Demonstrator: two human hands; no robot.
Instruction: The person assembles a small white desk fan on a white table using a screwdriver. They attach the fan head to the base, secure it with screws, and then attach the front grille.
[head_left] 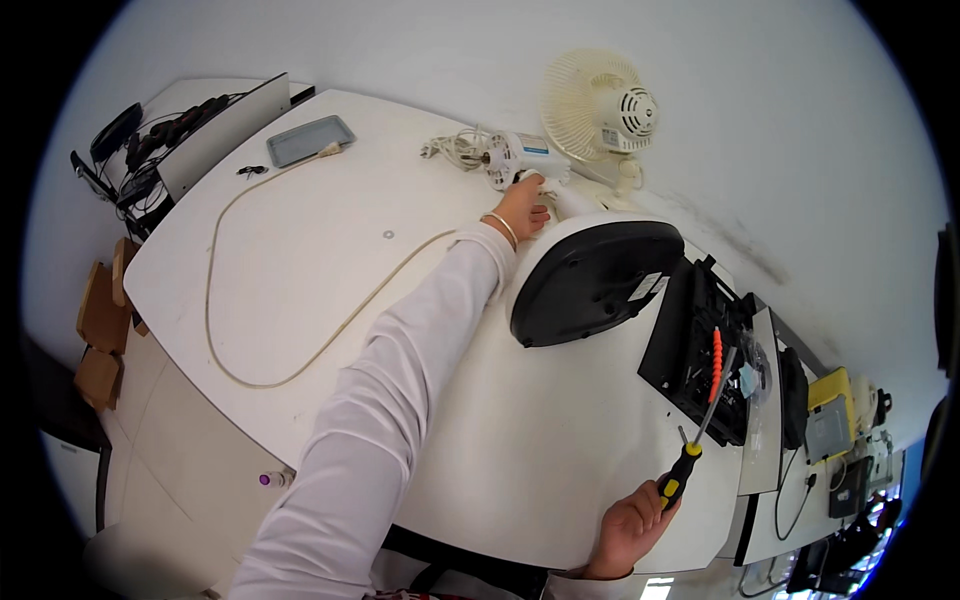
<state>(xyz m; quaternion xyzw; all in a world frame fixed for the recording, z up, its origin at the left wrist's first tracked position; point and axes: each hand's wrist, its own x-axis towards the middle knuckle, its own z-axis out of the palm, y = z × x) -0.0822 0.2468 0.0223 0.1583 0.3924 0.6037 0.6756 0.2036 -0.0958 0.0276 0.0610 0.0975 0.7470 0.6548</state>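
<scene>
Where right hand [632,522] grips, black, yellow screwdriver [681,475]

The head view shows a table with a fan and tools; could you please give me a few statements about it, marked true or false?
1. The right hand holds a screwdriver. True.
2. The grey tray lies on the table. True.
3. The left hand rests on that tray. False: it is by the white cylinder.
4. The fan base shows its black underside. True.
5. The fan guard is black. False: it is cream.
</scene>
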